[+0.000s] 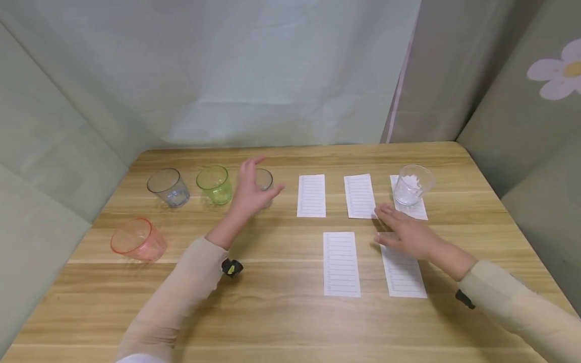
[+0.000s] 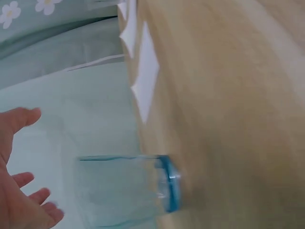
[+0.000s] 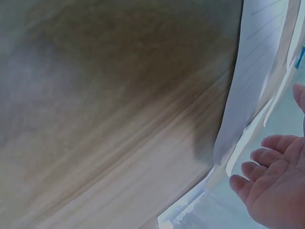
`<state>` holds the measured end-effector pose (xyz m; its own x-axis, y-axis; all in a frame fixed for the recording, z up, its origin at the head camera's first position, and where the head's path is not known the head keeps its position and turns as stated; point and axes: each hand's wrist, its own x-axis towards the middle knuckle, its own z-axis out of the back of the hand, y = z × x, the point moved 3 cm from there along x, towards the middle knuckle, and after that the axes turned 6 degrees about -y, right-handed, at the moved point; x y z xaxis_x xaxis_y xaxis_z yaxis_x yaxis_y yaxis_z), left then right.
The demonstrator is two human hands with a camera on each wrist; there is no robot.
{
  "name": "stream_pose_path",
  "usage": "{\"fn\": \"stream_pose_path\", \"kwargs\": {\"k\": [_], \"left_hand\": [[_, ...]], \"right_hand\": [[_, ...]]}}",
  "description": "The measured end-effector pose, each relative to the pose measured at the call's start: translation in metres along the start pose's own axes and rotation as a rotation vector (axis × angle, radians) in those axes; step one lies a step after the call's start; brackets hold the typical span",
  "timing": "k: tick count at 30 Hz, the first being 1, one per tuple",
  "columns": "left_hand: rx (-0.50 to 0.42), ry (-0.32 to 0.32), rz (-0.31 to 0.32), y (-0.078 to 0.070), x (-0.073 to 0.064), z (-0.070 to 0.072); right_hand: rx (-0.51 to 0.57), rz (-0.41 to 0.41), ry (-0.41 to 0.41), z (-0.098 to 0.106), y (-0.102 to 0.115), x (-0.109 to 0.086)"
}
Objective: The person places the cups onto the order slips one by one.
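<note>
My left hand [image 1: 248, 194], thumb and fingers spread apart, reaches over a clear glass [image 1: 267, 194] and partly hides it in the head view. The left wrist view shows this glass [image 2: 119, 191] with a bluish base, upright on the table, with a gap between it and the fingers. Fingers extended, my right hand [image 1: 410, 234] hovers over the front right lined paper slip [image 1: 404, 275] and holds nothing. Just beyond it, a clear glass with white bits [image 1: 414, 186] stands on the back right slip [image 1: 419, 210]. The right wrist view shows the palm [image 3: 281, 186] side-on.
To the left stand a grey-blue glass [image 1: 170, 187], a green glass [image 1: 215, 185] and, nearer me, a tilted-looking red glass [image 1: 140, 241]. More lined slips lie mid-table: a back left one [image 1: 311, 196], a back middle one [image 1: 360, 196] and a front left one [image 1: 341, 264]. Curtains [image 1: 272, 75] enclose the table.
</note>
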<state>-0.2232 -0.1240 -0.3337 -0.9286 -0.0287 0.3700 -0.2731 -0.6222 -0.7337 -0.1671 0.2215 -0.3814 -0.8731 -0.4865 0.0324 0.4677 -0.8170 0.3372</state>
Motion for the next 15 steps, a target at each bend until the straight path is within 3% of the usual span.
{"fn": "stream_pose_path", "kwargs": {"k": [6,15], "left_hand": [[-0.011,-0.103,-0.025,0.018,-0.006,-0.001],[-0.027,-0.099,0.092,0.034,-0.011,-0.002]], "right_hand": [[-0.027,0.048,-0.019,-0.007,0.001,0.002],[-0.041,0.071,-0.023,-0.014,0.001,0.003]]}}
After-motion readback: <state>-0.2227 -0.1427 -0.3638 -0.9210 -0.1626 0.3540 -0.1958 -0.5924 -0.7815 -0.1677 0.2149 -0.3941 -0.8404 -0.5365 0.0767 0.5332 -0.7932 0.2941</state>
